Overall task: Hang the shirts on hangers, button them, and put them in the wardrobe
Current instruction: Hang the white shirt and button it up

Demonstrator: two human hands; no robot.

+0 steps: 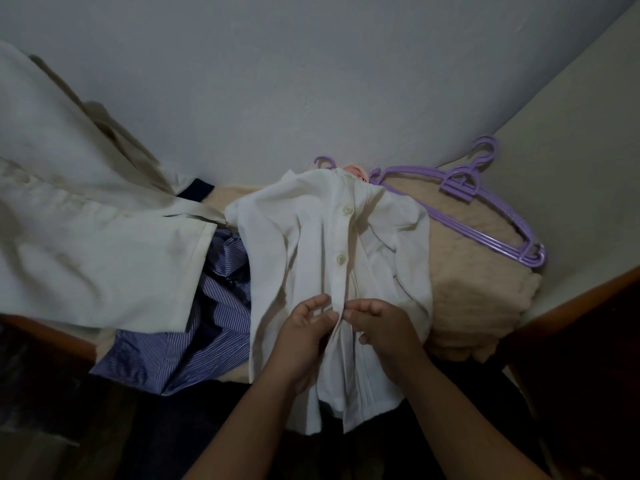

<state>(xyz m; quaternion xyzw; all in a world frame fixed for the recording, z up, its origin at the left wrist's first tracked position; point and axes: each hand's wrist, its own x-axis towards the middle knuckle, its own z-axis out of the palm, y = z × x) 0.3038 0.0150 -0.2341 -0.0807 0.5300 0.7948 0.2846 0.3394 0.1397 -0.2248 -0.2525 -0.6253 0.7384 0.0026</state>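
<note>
White shirt (311,258) on hanger, two upper buttons done above the hands. Left hand (304,337) and right hand (381,330) pinch the placket at the next one. Striped shirt (194,327) left of them unhung; wardrobe step pending.

shirts: three, one white (332,258), one cream (86,216), one blue striped (194,341)
purple hangers: one in the white shirt (323,161), a loose stack (485,220) uncountable
hands: two, left (301,337), right (384,330)

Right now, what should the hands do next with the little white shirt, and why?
Probably push the next button through its hole. Both the left hand and right hand pinch the white shirt at its front strip, below two buttons that look fastened; the strip below looks open.
</note>
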